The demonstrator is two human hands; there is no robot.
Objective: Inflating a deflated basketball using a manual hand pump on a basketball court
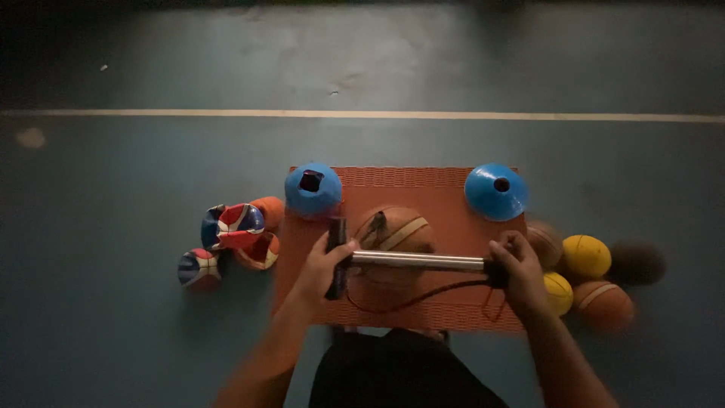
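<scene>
A silver hand pump lies crosswise over an orange mat. My left hand grips its black T-handle at the left end. My right hand holds the black base end at the right, where a thin black hose loops down and back toward the middle. Under the pump sits an orange basketball with a pale stripe, partly flattened. Both hands are closed on the pump.
Two blue disc cones sit at the mat's far corners. Deflated multicoloured balls lie left of the mat. Yellow and orange round balls cluster on the right. A pale line crosses the dark green floor beyond.
</scene>
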